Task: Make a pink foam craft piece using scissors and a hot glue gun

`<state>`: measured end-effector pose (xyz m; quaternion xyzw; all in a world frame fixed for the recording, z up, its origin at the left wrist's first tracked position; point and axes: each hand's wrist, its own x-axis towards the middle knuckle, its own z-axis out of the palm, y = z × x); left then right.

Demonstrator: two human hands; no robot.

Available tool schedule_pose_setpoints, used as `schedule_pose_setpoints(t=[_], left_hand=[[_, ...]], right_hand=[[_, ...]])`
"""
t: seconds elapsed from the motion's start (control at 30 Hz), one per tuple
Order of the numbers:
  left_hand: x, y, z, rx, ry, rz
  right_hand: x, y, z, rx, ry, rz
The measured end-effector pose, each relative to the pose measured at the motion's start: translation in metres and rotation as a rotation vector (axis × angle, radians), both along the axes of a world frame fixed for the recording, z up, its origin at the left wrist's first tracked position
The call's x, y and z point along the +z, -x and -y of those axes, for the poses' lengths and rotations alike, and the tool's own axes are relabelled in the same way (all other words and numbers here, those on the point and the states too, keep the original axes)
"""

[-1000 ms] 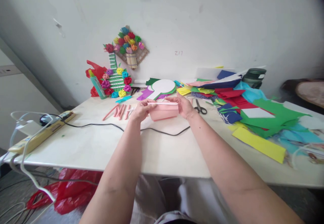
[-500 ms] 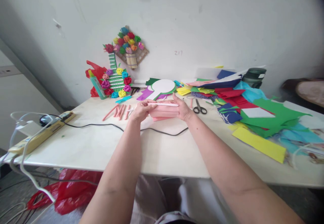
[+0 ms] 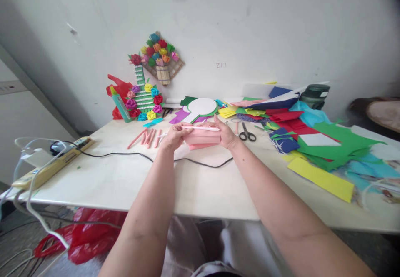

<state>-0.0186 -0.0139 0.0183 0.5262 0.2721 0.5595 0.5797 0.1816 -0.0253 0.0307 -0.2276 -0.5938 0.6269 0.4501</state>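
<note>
Between my two hands a sheet of pink paper (image 3: 203, 138) is held up just above the table. Along its top edge runs a thin white stick (image 3: 204, 129). My left hand (image 3: 176, 137) pinches the left end of the paper and stick; my right hand (image 3: 227, 134) grips the right end, its thumb pointing up. Several rolled pink paper sticks (image 3: 150, 137) lie to the left of my left hand. Black-handled scissors (image 3: 246, 134) rest to the right of my right hand. Behind the hands lies a white paper disc with a handle and green border (image 3: 202, 108).
A black cable (image 3: 125, 154) crosses the table from a power strip (image 3: 56, 162) at the left. Coloured paper sheets (image 3: 337, 143) pile up on the right beside a dark bottle (image 3: 315, 95). A glue bottle (image 3: 121, 105) and a paper-flower guitar (image 3: 145, 97) stand at the back left.
Both hands keep their hold on the pink paper and white stick with barely any movement. The view has shifted very slightly.
</note>
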Motion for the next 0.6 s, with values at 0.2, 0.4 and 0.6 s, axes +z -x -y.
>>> schedule_pose_setpoints(t=[0.2, 0.4, 0.6], left_hand=[[-0.002, 0.001, -0.002, 0.0, 0.0, 0.013], [-0.004, 0.005, -0.005, 0.025, -0.01, -0.008], [0.0, 0.008, -0.001, 0.046, -0.005, 0.014]], right_hand=[[-0.003, 0.002, -0.006, 0.035, -0.065, -0.087], [-0.001, 0.0, -0.005, 0.054, -0.073, -0.129], [0.006, -0.006, 0.0, -0.082, -0.044, -0.088]])
